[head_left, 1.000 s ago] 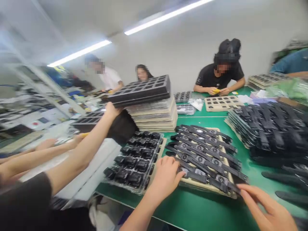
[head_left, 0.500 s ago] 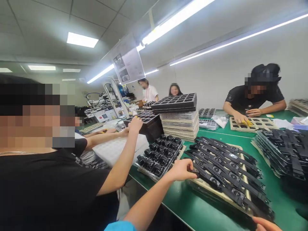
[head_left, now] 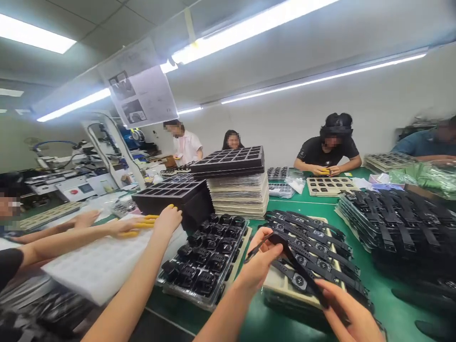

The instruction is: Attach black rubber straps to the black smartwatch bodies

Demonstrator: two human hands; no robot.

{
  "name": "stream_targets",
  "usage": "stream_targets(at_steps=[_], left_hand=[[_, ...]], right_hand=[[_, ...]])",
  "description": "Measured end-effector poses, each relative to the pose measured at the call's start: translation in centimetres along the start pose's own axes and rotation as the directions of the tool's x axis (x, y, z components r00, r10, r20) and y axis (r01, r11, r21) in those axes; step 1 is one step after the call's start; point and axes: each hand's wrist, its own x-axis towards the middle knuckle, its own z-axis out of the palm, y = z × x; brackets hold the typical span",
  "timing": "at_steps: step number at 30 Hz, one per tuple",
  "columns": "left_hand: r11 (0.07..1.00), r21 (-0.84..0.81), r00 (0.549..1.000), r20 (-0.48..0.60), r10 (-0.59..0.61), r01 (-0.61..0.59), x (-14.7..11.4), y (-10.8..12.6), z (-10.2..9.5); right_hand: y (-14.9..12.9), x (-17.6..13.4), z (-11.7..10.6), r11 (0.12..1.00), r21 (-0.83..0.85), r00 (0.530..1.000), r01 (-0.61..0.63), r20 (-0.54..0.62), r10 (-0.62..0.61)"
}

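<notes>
A black smartwatch [head_left: 296, 262] with its strap stretched out hangs between my two hands. My left hand [head_left: 261, 259] is closed around the watch's upper end, over the near left corner of a beige tray [head_left: 280, 280]. The strap's other end is pinched in my right hand [head_left: 347, 308], at the lower right. Several more black watches lie in slanting rows on that tray, sensor backs up. Left of my left hand stands a clear plastic tray [head_left: 210, 299] holding watches with curled straps.
Piled clear trays of watches [head_left: 402, 223] stand on the right. Behind are stacked pale trays [head_left: 238, 194] topped by a black divided tray [head_left: 230, 161]. A co-worker's arms, with yellow finger covers [head_left: 142, 225], reach over a white foam sheet [head_left: 81, 268] at left.
A watch has been lifted off the near edge of the beige tray and is held up between both hands. The view has turned to the right.
</notes>
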Motion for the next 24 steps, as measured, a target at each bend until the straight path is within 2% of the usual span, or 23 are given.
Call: stream_targets(at_steps=[2, 4, 6, 10, 13, 16, 19, 21, 23, 24], left_hand=[[0.969, -0.242, 0.998, 0.038, -0.041, 0.049, 1.3, -0.9, 1.5], [0.951, -0.298, 0.996, 0.067, -0.066, 0.083, 2.5, -1.4, 2.3], [0.974, -0.207, 0.994, 0.069, -0.084, 0.096, 3.4, -1.8, 2.3], [0.987, 0.116, 0.988, 0.097, -0.119, 0.107, 4.6, -2.9, 1.8], [0.946, 0.319, 0.993, 0.121, 0.012, -0.051, 5.0, -3.8, 1.7], [0.869, 0.424, 0.958, 0.233, 0.167, -0.254, 4.7, -5.0, 1.5], [0.764, 0.479, 0.893, 0.343, 0.29, -0.432, 4.1, -6.7, 0.8], [0.635, 0.532, 0.829, 0.366, 0.423, -0.559, 3.7, -8.1, 0.1], [0.518, 0.542, 0.744, 0.388, 0.544, -0.662, 3.3, -9.2, -0.4], [0.506, 0.551, 0.745, 0.422, 0.518, -0.664, 3.0, -9.5, -0.4]], right_hand=[[-0.4, 2.6, 0.0, 1.0, 0.018, 1.0, 0.013, 0.027, -0.014], [-0.5, 4.3, -0.1, 0.999, 0.019, 0.999, 0.043, -0.003, -0.043], [-0.9, 5.4, -0.1, 0.995, 0.019, 0.995, 0.094, -0.036, -0.093], [-2.8, 7.6, 0.6, 0.987, 0.023, 0.987, 0.161, -0.009, -0.161], [-3.6, 9.4, 1.9, 0.99, 0.021, 0.981, 0.138, -0.142, -0.134], [-3.1, 10.0, 3.2, 0.992, 0.122, 0.974, 0.028, -0.228, 0.001], [-2.2, 9.2, 4.2, 0.966, 0.252, 0.971, -0.057, -0.211, 0.112], [-1.8, 8.5, 4.7, 0.943, 0.33, 0.974, -0.048, -0.195, 0.118], [-1.7, 8.0, 5.2, 0.921, 0.388, 0.981, -0.033, -0.163, 0.104], [-1.7, 7.8, 5.4, 0.92, 0.39, 0.983, -0.036, -0.154, 0.103]])
